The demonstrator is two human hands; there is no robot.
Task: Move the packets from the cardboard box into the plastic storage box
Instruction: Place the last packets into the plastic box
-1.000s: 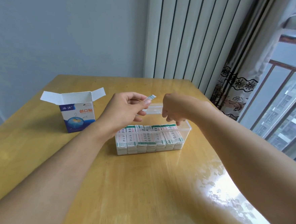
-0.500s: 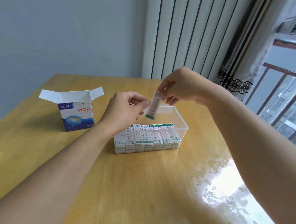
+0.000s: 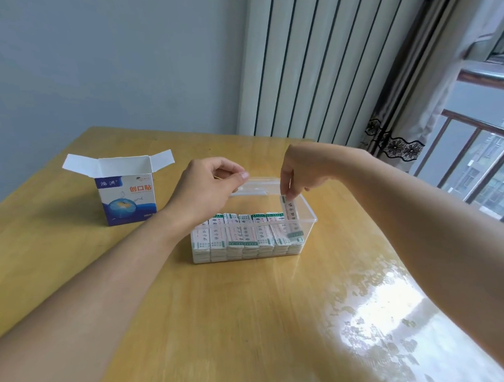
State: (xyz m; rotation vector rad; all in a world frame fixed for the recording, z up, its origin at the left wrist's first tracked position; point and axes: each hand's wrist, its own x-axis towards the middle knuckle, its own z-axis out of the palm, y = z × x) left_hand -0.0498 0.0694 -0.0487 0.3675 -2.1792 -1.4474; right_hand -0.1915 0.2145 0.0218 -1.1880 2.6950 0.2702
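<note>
An open blue-and-white cardboard box (image 3: 126, 196) stands on the table to the left, flaps up. The clear plastic storage box (image 3: 312, 218) sits mid-table, filled with a row of white-and-green packets (image 3: 242, 236) standing side by side. My right hand (image 3: 300, 169) pinches the top of one packet (image 3: 291, 218), which hangs upright with its lower end inside the box at the right end of the row. My left hand (image 3: 208, 188) hovers over the box's left rear, fingers curled, thumb against the fingertips; no packet shows in it.
The wooden table (image 3: 253, 310) has a glossy glare patch at the front right. A white ribbed radiator (image 3: 310, 58) and a curtain (image 3: 416, 89) stand behind the table's far right edge, with a window (image 3: 487, 159) at the right.
My right hand took the packet from my left hand, then lowered it from above the box into the right end. My left hand stayed in place.
</note>
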